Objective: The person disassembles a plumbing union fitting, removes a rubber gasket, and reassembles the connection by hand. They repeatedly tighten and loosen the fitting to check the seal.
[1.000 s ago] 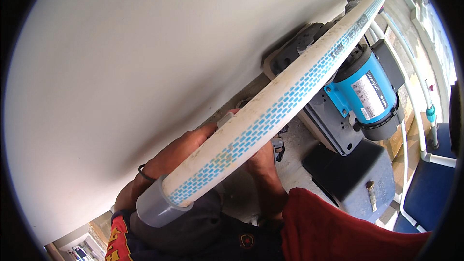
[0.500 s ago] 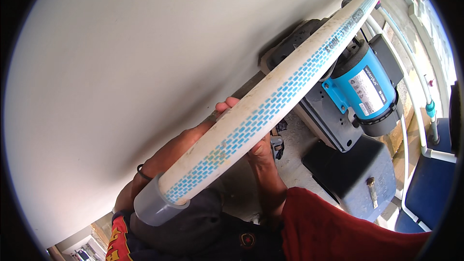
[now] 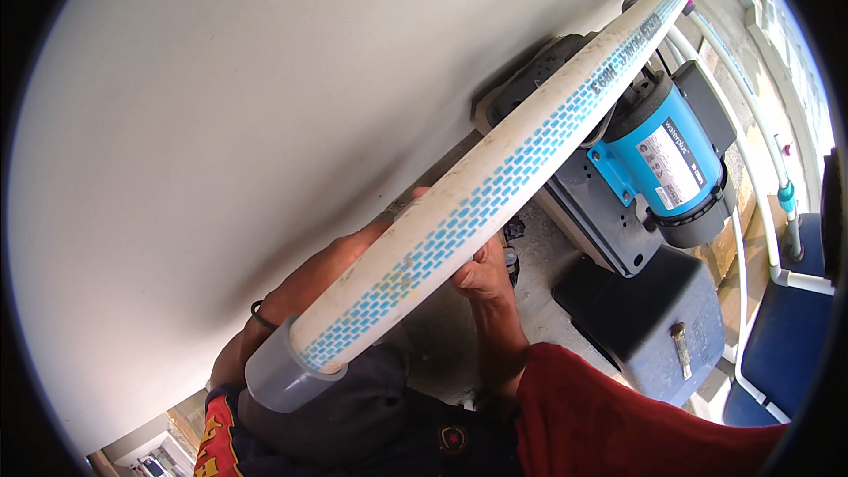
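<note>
A long white pipe (image 3: pixel 495 194) with a blue brick-patterned band runs diagonally from lower centre to top right, a grey coupling (image 3: pixel 287 375) on its near end. My left hand (image 3: pixel 344 261) lies against the pipe's upper-left side, above the coupling; its fingers are hidden behind the pipe. My right hand (image 3: pixel 481 274) grips the pipe from underneath, thumb visible at the lower edge. A fingertip shows over the far edge. Small dark and metal items, too hidden to name, lie just beyond the right hand.
Blue motor pump (image 3: pixel 662 159) on a dark base; black box (image 3: pixel 654 327) below it; white wall (image 3: pixel 203 124) on the left; thin white pipes (image 3: pixel 799 280) and a blue container (image 3: pixel 777 353) at right. My dark clothing and red cloth fill the lower edge.
The view has shifted slightly. My right hand's thumb has come further into sight below the pipe. Fingertips rose above the pipe's far edge, then sank mostly behind it.
</note>
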{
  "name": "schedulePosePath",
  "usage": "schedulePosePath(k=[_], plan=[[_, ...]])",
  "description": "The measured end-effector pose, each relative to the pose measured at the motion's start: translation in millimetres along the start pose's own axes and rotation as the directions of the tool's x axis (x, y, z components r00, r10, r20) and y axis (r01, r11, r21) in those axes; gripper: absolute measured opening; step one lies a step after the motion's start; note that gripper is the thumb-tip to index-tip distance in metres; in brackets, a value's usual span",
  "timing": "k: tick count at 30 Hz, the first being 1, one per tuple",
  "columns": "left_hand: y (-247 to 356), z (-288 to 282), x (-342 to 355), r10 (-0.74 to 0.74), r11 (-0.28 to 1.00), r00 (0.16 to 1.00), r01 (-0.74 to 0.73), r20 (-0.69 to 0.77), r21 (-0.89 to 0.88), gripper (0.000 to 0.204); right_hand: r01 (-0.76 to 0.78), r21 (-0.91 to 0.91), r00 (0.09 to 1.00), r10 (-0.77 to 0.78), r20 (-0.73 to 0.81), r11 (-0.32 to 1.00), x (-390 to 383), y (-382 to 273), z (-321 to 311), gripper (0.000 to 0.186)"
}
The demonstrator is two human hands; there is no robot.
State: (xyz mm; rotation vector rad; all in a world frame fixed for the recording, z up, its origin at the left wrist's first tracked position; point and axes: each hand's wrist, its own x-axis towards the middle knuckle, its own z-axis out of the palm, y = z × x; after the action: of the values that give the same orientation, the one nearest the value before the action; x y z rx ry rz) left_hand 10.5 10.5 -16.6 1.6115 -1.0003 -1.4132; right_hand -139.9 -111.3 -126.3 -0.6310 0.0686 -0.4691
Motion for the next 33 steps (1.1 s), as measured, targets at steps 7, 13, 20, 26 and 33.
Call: schedulePosePath(k=[7,13,20,26,33], plan=[[3.0,0.2,-1.3,-0.041,0.998,0.999,0.042,0.014,-0.036,0.068,0.008,0.127,0.998,-0.016,0.057,0.992,6.8,0.2,-0.8,0.103],[7.3,-2.4,-5.5,-0.062,0.995,0.998,0.063,0.021,-0.072,0.062,0.006,0.137,1.0,-0.01,0.024,0.991,1.0,-1.8,-1.0,0.098],[-0.9,-3.7,-17.2,-0.122,0.954,0.992,0.127,0.034,-0.273,0.055,0.01,0.087,0.996,-0.003,-0.089,0.996,-1.8,1.8,9.9,0.111],[-17.9,-3.5,-29.9,-0.214,0.824,0.976,0.194,0.025,-0.533,0.05,-0.024,-0.051,0.986,0.015,-0.166,0.998,-8.9,-9.6,29.1,0.103],[-4.4,7.8,-20.6,-0.16,0.847,0.987,0.118,-0.037,-0.518,0.052,0.125,0.275,0.992,-0.12,-0.037,0.953,9.5,-6.1,21.0,0.099]])
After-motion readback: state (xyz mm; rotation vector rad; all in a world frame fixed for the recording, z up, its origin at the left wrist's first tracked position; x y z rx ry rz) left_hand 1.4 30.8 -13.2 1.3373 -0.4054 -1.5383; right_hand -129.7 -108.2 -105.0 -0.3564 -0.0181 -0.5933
